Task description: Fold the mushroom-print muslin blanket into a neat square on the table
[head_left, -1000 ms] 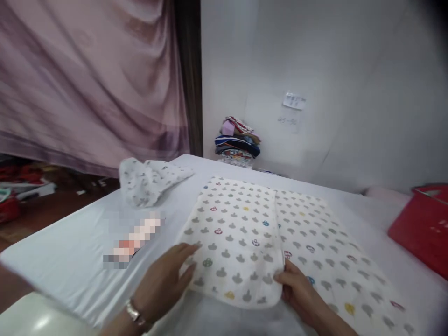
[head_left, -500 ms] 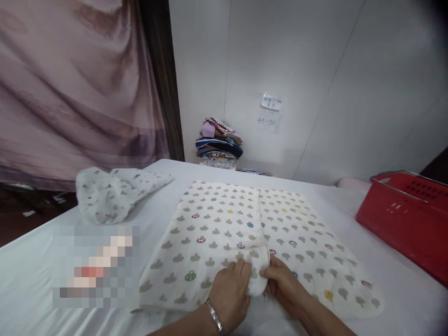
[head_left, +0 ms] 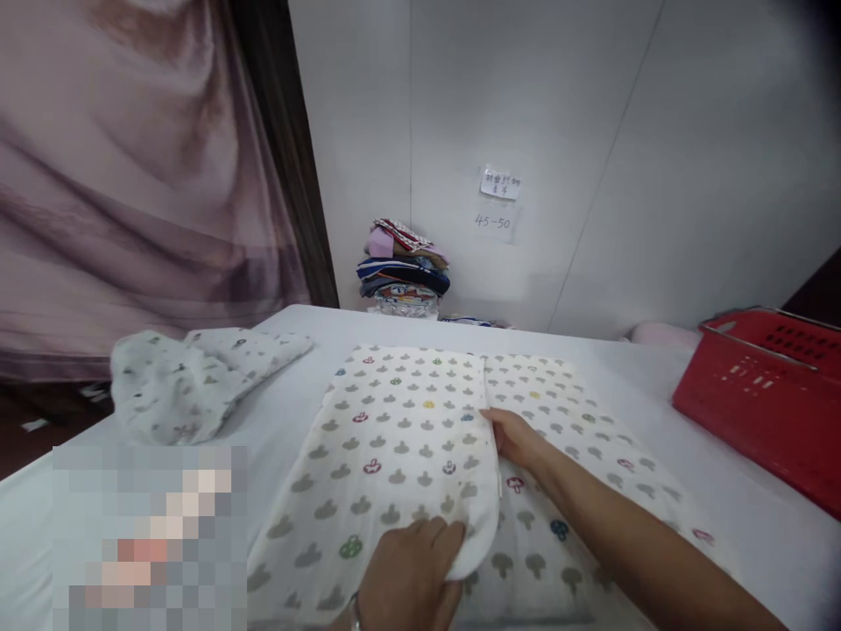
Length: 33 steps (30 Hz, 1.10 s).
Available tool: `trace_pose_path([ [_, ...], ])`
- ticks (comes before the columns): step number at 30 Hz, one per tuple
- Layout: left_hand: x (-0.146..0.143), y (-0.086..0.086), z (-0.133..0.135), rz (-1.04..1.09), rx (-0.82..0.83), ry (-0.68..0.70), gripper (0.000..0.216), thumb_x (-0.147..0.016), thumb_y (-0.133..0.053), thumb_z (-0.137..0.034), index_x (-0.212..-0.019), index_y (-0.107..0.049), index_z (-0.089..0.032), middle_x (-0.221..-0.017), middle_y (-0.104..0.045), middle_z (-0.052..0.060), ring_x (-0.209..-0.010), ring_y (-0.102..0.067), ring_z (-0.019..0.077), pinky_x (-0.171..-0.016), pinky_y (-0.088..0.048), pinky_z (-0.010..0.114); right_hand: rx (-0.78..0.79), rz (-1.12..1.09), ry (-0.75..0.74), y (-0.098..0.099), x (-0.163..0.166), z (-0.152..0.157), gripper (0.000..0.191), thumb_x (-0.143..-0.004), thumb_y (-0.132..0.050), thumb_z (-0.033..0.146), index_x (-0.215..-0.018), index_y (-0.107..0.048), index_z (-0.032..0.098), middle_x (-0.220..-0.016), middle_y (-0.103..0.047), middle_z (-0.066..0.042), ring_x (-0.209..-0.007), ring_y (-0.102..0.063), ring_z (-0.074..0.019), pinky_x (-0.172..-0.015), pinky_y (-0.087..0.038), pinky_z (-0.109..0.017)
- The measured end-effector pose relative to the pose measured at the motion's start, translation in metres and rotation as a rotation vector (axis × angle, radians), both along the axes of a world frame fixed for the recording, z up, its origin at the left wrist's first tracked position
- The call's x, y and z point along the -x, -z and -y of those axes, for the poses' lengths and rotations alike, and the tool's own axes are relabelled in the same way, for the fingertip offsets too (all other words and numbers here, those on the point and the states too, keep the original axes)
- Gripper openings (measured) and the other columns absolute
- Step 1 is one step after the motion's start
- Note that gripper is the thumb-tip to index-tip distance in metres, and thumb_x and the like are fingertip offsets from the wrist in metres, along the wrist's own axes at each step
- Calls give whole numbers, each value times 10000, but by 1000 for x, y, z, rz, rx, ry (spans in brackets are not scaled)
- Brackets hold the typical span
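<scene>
A cream cloth [head_left: 400, 456] printed with grey and coloured mushrooms lies on the white-covered table, its left part folded over the right part. My left hand [head_left: 417, 570], with a bracelet at the wrist, is closed on the near rounded corner of the folded layer. Farther up the same edge, my right hand [head_left: 516, 438] pinches the border of that layer between thumb and fingers. The lower layer shows to the right, beneath my right forearm.
A crumpled white printed cloth [head_left: 177, 386] lies at the left. Folded fabrics [head_left: 404, 267] are stacked by the back wall. A red basket [head_left: 762, 403] stands at the right. Part of the table at lower left is pixelated.
My right hand has moved away from me along the folded edge, away from the left hand. The near corner, bunched between both hands before, is now spread flatter.
</scene>
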<state>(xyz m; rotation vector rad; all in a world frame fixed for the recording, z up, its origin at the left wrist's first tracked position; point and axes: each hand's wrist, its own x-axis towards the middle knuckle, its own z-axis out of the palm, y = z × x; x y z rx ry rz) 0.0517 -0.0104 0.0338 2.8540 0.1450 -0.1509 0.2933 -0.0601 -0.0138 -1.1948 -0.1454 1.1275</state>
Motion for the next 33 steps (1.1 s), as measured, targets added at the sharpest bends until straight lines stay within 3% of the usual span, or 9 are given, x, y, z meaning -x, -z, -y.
trace_pose_path([
  [9,-13,0,-6,-173,-26,72,301,-722,-546,-254,-1017,-557,-197,-918,-643,51,-797,-604,236,-654,-501,359,285,252,133,14,-72,-66,230,-753,-516,97,-974,-576,84,-698,-647,-58,-656,-618,-176,-627,-499,-293],
  [14,-22,10,-10,-171,-90,110,337,-813,-464,-448,-985,-588,-186,-870,-653,71,-758,-616,246,-609,-494,340,434,420,165,22,-93,-89,150,-816,-560,219,-916,-574,108,-779,-610,-16,-658,-584,-114,-624,-494,-278],
  [19,-28,9,-9,-173,-73,104,210,-769,-523,-356,-882,-597,-195,-881,-638,57,-795,-599,237,-599,-472,299,510,544,175,28,-103,-99,188,-837,-548,278,-933,-566,118,-872,-589,-22,-735,-574,-114,-651,-492,-276],
  [26,-10,5,-10,29,108,-80,221,-614,-488,-101,-790,-545,-221,-914,-577,11,-796,-559,163,-647,-447,252,480,519,93,23,-104,-87,204,-847,-534,290,-951,-566,117,-828,-596,-17,-673,-575,-99,-606,-500,-260],
  [30,-4,10,-12,243,247,-228,372,-686,-448,-111,-1032,-496,-240,-936,-604,6,-823,-575,156,-733,-442,275,489,497,92,23,-104,-79,187,-832,-549,254,-961,-560,119,-779,-596,-9,-612,-565,-89,-567,-493,-243],
  [33,-3,11,-14,332,289,-361,429,-732,-453,-158,-1152,-405,-228,-848,-621,-9,-713,-579,142,-654,-432,257,480,495,104,24,-104,-79,182,-791,-571,179,-962,-563,118,-696,-593,-4,-549,-556,-97,-529,-477,-235],
])
